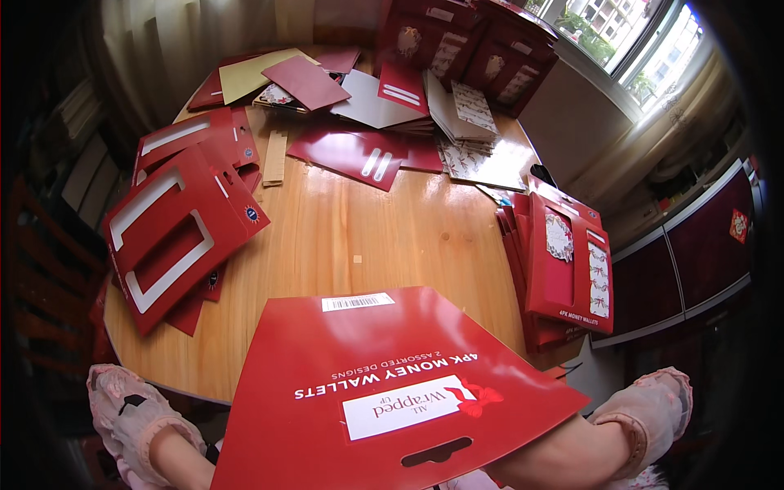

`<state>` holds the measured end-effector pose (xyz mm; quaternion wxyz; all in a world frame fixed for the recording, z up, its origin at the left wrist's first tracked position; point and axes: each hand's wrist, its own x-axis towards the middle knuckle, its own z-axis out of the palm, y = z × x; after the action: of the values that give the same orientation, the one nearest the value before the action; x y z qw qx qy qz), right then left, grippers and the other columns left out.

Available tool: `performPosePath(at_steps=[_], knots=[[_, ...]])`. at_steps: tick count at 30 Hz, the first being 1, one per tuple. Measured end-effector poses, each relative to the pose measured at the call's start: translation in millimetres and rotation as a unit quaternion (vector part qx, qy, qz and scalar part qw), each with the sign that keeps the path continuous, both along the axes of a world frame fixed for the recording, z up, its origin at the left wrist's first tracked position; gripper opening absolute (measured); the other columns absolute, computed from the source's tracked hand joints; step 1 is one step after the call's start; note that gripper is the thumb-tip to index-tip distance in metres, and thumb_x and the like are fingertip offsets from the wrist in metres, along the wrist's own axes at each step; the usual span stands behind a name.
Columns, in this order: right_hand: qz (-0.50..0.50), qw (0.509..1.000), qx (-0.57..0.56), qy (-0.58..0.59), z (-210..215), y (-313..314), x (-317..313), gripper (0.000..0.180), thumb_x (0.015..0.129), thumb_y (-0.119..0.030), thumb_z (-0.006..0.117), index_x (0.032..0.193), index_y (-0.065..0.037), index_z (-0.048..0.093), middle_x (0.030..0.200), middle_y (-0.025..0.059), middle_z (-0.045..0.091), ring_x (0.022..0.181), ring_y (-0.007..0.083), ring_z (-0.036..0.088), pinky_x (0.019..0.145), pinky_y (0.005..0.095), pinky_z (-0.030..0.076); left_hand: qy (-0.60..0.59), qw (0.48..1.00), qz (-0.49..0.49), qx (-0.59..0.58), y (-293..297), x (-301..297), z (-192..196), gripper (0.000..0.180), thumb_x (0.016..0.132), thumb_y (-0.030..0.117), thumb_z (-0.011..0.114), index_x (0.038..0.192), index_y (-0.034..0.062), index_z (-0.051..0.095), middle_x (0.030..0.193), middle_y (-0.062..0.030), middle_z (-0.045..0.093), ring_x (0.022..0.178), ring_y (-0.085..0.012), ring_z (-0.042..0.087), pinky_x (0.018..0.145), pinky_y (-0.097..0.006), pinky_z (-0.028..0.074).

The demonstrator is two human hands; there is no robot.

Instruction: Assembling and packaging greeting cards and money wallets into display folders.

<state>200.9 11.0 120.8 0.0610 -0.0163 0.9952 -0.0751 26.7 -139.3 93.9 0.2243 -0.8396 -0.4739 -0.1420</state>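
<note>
A red card pack [327,335] slants over the table's [351,212] near edge; both hands are hidden behind it, their grip impossible to tell. Red packaging [229,208] lines the left edge; a window [616,41] stands beyond the far right.

A glossy red cardboard packet [327,425], its printing upside down to the wearer; white barcode strip along the far edge, bow-trimmed white label, dark hang slot nearer; it overlaps the surface's [327,229] near edge in view.
</note>
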Motion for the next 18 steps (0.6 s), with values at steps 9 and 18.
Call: performPosePath(at_steps=[9, 18], knots=[[0.039, 0.999, -0.001, -0.001, 1, 5, 1, 0.036, 0.069, -0.008, 0.053, 0.103, 0.003, 0.053, 0.093, 0.0165, 0.055, 0.082, 0.025, 0.056, 0.069, 0.0369, 0.044, 0.001, 1.0, 0.008, -0.007, -6, 2, 0, 0.025, 0.065, 0.016, 0.056, 0.082, 0.0003, 0.066, 0.084, -0.0123, 0.064, 0.079, -0.0238, 0.062, 0.071, -0.036, 0.049], [0.056, 0.998, -0.014, -0.004, 6, 10, 1, 0.036, 0.069, -0.008, 0.053, 0.103, 0.003, 0.053, 0.093, 0.0161, 0.055, 0.082, 0.025, 0.056, 0.069, 0.0368, 0.044, -0.006, 1.0, 0.005, -0.015, -8, -2, 0, 0.025, 0.065, 0.016, 0.057, 0.081, -0.0003, 0.066, 0.083, -0.0123, 0.063, 0.079, -0.0239, 0.062, 0.07, -0.036, 0.049]])
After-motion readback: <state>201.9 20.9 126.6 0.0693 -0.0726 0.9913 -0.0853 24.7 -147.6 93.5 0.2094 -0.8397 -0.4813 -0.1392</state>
